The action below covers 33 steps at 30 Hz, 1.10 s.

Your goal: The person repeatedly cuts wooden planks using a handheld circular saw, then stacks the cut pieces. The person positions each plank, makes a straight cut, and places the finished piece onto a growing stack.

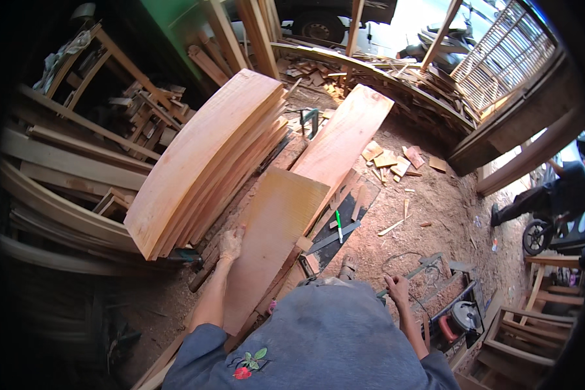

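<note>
A thin brown wooden board [276, 214] lies lengthwise in front of me, slanting away to the upper right. My left hand [231, 244] is closed at its left edge, fingers partly hidden. Beyond it, a longer pinkish plank [351, 130] extends further off, partly covered by the brown board. To my right, my right hand [398, 290] is raised with its fingers curled together; what they hold, if anything, cannot be made out. Between the hands, a green pen [338, 224] and a grey metal ruler [335, 236] lie on a dark surface right of the board.
A tall stack of thick planks [201, 149] stands left of the board. A red-handled circular saw [465, 316] rests at lower right. Wood offcuts [387, 159] and sawdust cover the ground. Curved timbers [52, 201] lean at far left; a person [546, 195] is beside a motorbike at right.
</note>
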Each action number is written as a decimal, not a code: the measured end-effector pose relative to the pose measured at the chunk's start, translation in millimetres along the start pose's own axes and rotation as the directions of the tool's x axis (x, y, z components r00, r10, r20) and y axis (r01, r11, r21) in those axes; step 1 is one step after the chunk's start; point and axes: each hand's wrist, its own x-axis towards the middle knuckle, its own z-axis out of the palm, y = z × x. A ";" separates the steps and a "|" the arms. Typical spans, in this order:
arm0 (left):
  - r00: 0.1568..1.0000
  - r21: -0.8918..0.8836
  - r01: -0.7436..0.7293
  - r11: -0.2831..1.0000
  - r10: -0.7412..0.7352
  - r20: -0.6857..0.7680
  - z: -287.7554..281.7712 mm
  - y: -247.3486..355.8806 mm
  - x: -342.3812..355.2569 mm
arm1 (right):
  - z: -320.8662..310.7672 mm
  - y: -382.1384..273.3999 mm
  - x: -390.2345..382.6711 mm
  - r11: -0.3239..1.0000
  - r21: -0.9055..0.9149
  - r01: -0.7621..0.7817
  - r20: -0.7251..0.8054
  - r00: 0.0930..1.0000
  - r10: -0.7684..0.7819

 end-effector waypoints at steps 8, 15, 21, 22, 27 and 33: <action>0.983 -0.012 -0.155 0.988 0.156 0.101 57.6 -12.0 68.3 | -2.1 47.8 -73.7 0.995 0.009 -0.098 -0.143 0.985 0.098; 0.981 0.197 -0.125 0.972 0.091 0.173 80.1 -25.5 58.8 | 21.6 55.3 -82.3 0.997 -0.038 -0.064 -0.157 0.986 0.058; 0.982 0.077 -0.064 0.995 0.049 0.180 95.9 -37.5 40.9 | 6.1 52.9 -70.9 0.989 -0.111 -0.100 -0.199 0.977 0.077; 0.980 0.020 -0.094 0.995 0.089 0.177 95.1 -38.2 41.5 | -6.8 56.7 -69.8 0.989 -0.118 -0.091 -0.200 0.978 0.066; 0.969 -0.096 -0.028 0.995 0.051 0.241 89.7 -31.1 35.3 | -76.5 83.5 -69.3 0.941 -0.334 -0.045 -0.379 0.921 -0.091; 0.960 -0.152 0.036 0.988 0.008 0.278 82.1 -13.9 29.3 | -158.5 140.0 -96.1 0.779 -0.552 -0.298 -0.372 0.924 0.090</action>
